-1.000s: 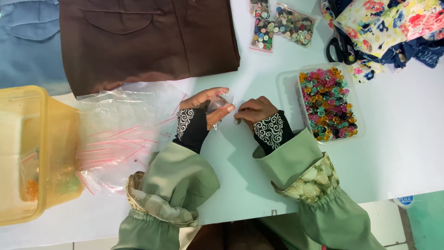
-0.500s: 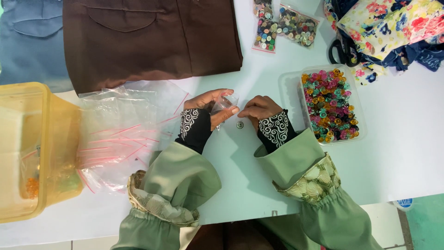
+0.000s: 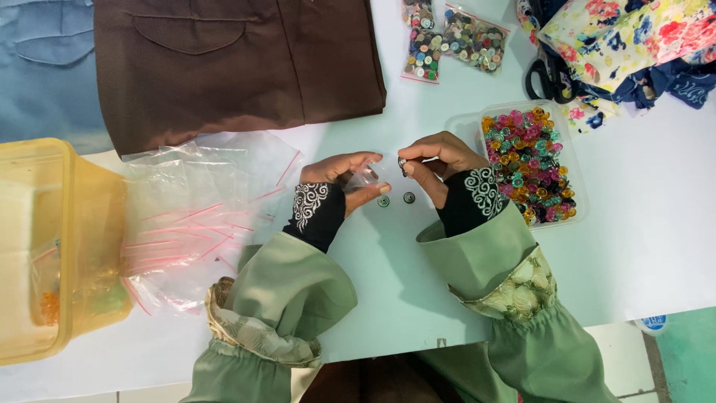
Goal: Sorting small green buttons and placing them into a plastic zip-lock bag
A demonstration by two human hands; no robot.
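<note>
A small clear plastic bag [image 3: 371,177] is pinched by left hand [image 3: 344,179]; a small dark button [image 3: 403,163] is clamped by right hand [image 3: 440,160] fingertips, just right of bag; 2 dark round buttons [image 3: 396,199] lie below it on white tabletop [image 3: 656,224].

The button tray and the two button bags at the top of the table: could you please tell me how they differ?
The tray is a rigid, open, clear box beside the right hand; the bags are soft, sealed pouches lying farther up, near the brown garment. The tray's buttons are bright pink, yellow and green; the bags' look duller and more mixed. Both are transparent and hold many small buttons.
</note>
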